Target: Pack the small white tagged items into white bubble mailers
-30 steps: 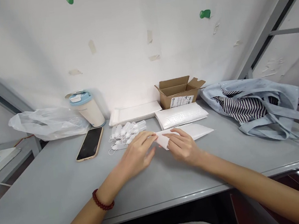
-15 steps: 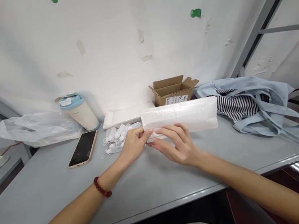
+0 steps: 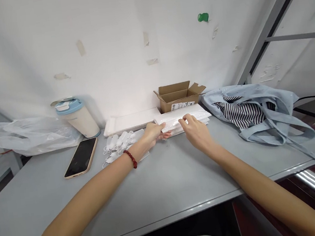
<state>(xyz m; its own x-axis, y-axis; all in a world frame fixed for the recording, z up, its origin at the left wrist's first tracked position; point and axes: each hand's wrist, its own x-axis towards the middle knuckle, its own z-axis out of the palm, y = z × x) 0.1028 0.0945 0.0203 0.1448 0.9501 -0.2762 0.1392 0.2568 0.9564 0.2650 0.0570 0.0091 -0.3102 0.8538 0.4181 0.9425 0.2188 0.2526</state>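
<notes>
A long white flat packet [image 3: 186, 115] with a shiny plastic surface lies low above the table, in front of the brown box. White layers show under its front and right edges. My left hand [image 3: 152, 132] grips its left end, thumb on top and fingers underneath. My right hand [image 3: 195, 132] is closed, its fingertips pinched at the packet's front edge. Beside my left hand lie several small white tags with loops [image 3: 120, 141], partly covered by that arm. Behind them rests a stack of white flat packs [image 3: 131, 120].
An open cardboard box [image 3: 176, 97] stands against the wall. To the right lies a light blue cloth bag [image 3: 276, 99] with a strap over the table edge. At left are a phone [image 3: 81, 158], a tilted cup [image 3: 77, 118] and a white plastic bag [image 3: 27, 136].
The packet has gone from raised and facing me to lower and flatter, closer to the box. Both hands moved with it; the right fingers are now more curled.
</notes>
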